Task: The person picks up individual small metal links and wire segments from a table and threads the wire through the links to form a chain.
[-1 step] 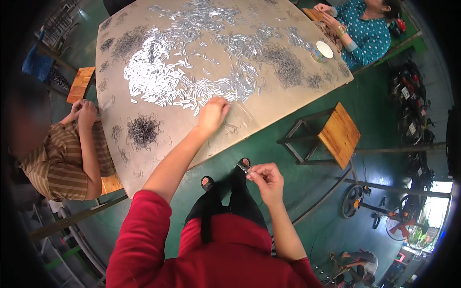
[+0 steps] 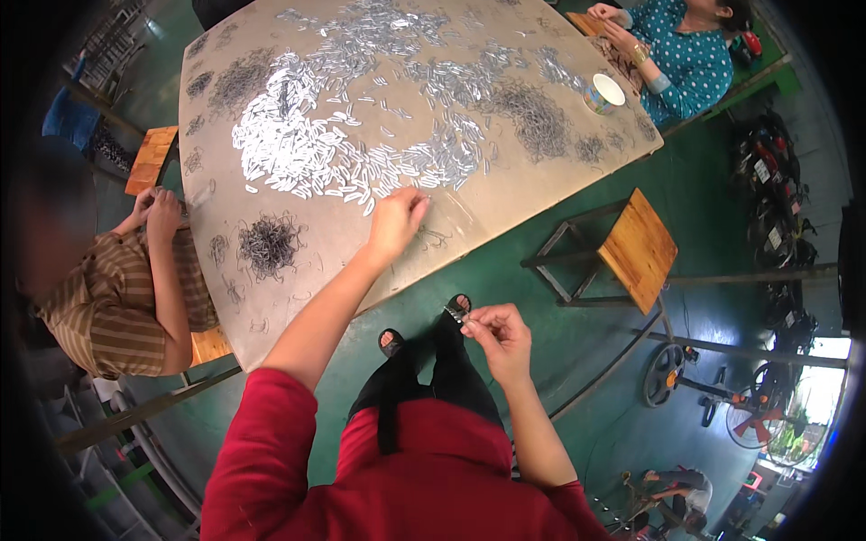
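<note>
My left hand (image 2: 395, 225) is over the near edge of a pile of small white oblong pieces (image 2: 293, 149). Its fingers are closed in a pinch, and what lies between them is too small to make out. In front of my body, off the table's near edge, my right hand (image 2: 505, 341) pinches a small, thin, silvery strip (image 2: 457, 315) between thumb and fingertips. Grey oblong pieces (image 2: 446, 86) spread across the table beyond the white ones. A tangled heap of thin dark strips (image 2: 269, 246) lies left of my left forearm.
The tan table (image 2: 433, 257) also carries looser dark strips (image 2: 541, 131) and a white-mouthed tub (image 2: 604, 94) at its right. A wooden stool (image 2: 638, 252) stands to the right. One person in stripes (image 2: 135, 288) sits left; another in dotted teal (image 2: 681, 68) sits far right.
My left hand has shifted very slightly to the left and nearer. My right hand and its strip have barely moved.
</note>
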A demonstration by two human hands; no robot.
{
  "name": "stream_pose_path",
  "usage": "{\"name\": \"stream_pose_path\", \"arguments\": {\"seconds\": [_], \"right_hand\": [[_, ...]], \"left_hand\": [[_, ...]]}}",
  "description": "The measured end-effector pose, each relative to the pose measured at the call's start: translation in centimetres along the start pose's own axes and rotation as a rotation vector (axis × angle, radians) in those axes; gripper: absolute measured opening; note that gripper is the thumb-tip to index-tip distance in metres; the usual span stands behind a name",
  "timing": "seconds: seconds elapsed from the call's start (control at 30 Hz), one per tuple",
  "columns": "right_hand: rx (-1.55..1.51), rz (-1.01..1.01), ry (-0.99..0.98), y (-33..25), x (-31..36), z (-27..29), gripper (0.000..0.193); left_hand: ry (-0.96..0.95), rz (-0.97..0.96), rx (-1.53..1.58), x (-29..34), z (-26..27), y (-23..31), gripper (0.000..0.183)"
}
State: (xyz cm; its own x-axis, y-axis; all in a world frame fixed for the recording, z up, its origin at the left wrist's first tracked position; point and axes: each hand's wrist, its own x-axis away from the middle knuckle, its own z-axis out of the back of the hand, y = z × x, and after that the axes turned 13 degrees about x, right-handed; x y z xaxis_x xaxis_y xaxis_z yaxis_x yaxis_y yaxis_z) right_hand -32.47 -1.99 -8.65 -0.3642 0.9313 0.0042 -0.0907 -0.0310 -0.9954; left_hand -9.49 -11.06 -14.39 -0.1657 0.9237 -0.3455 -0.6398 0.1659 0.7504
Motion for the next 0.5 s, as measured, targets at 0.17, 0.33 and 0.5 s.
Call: {"name": "stream_pose_path", "arguments": {"seconds": [0.17,0.33,0.5], "right_hand": [[0.072,0.019,-0.011,0.0,0.5,-1.5,0.01],[0.072,0.097,-0.095,-0.9,0.5,-4.1,0.01],[0.091,0.112,-0.149,-1.2,0.7,-6.6,0.011]], "left_hand": [[-0.026,0.676,0.849,7.3,4.1,7.2,0.012],[0.049,0.651,1.066,12.4,6.3,9.8,0.013],[0.191,0.581,0.969,14.9,7.8,10.6,0.011]]}}
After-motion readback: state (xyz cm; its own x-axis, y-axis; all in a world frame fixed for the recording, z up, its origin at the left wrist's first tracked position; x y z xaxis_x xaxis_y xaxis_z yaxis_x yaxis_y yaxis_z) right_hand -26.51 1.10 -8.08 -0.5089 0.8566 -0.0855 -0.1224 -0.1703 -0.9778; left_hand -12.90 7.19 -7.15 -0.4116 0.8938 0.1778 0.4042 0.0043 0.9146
